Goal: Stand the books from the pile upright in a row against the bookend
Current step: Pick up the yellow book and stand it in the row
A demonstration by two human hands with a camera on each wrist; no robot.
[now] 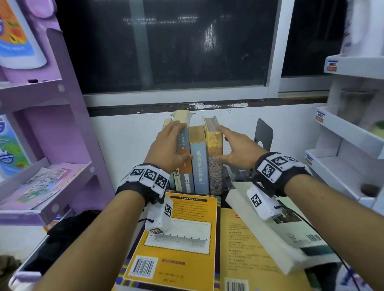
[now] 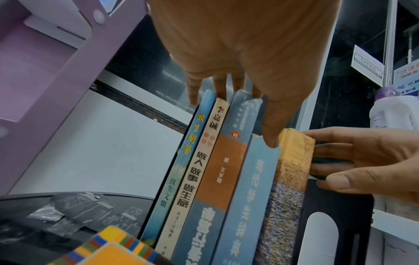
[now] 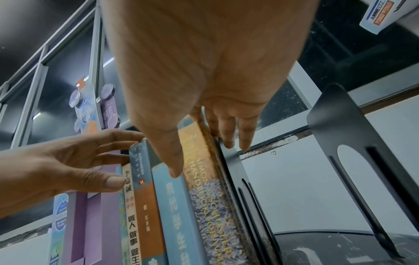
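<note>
The upright row of books [image 1: 194, 158] is pressed between the flat, straight-fingered left hand [image 1: 167, 147] and right hand [image 1: 236, 148], beside a black bookend [image 3: 235, 179].

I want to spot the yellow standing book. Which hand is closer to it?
Right. The right hand touches the yellow book on its right side. The left hand rests on the books at the row's other end.

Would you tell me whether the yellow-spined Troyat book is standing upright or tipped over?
Upright: the yellow-spined Troyat book stands on end, spine facing out, at the right end of the row beside the blue-spined book.
</note>
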